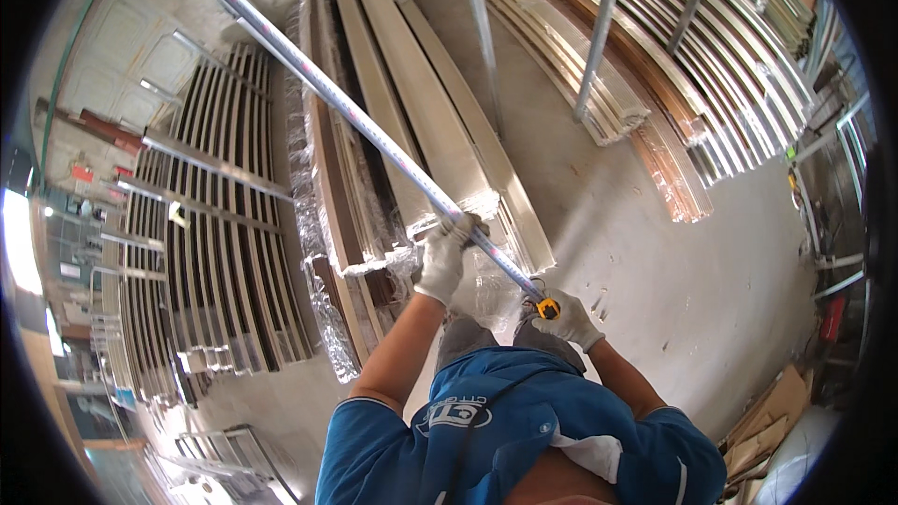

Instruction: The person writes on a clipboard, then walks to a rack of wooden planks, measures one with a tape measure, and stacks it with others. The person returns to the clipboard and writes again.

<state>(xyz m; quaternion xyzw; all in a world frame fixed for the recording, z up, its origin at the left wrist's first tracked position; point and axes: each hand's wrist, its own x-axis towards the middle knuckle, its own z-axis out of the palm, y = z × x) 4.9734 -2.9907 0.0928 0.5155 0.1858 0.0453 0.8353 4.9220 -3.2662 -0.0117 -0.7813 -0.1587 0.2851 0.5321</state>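
While the smooth grey concrete floor (673, 271) spreads beneath everything, long ribbed profiles (208, 290) lie bundled along its left edge, and pale slats (739, 84) toward its upper right corner, both sets crossed by metal posts. Mid-floor, you stand at the near end of flat cream panels (440, 131), their ends sheathed in crinkled, glossy clear plastic. Your blue cloth shirt (496, 383) bears white lettering and an emblem on the chest. A long, straight, narrow bar (374, 134) slants over the panels, its near end by your right hand, its far end toward the floor's upper left corner; faint pinkish print on its bluish-white face, too small to read. Left hand (444, 257), in a pale fabric glove: fingers curled round the bar. Right hand (571, 321), gloved alike: closed on a compact yellow-and-black tape measure (548, 309) at the bar's near end; fingertips partly hidden.
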